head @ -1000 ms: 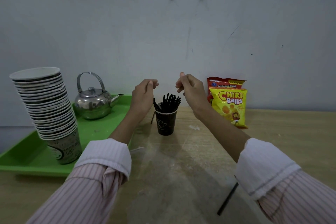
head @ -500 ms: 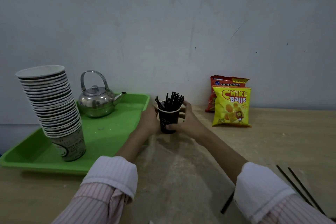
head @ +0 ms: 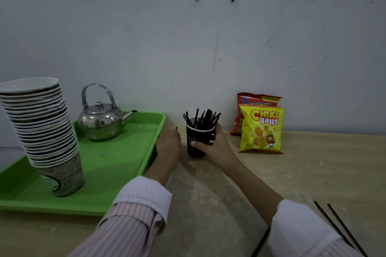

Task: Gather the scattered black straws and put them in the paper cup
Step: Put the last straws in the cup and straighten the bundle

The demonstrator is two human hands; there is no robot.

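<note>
My right hand [head: 211, 147] grips the paper cup [head: 197, 142] of black straws [head: 201, 118] on the table [head: 313, 173], left hand [head: 168, 144] beside it, grip hidden; next, I reckon, comes pinching the loose straws [head: 334, 223] by my right sleeve [head: 296, 229].

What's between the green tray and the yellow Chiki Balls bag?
Head view: the black paper cup of black straws, gripped by the right hand, with the left hand beside it.

"CHIKI Balls" on yellow bag [head: 261, 129]; seemingly "Kentang Goreng" on red bag [head: 259, 99]
</note>
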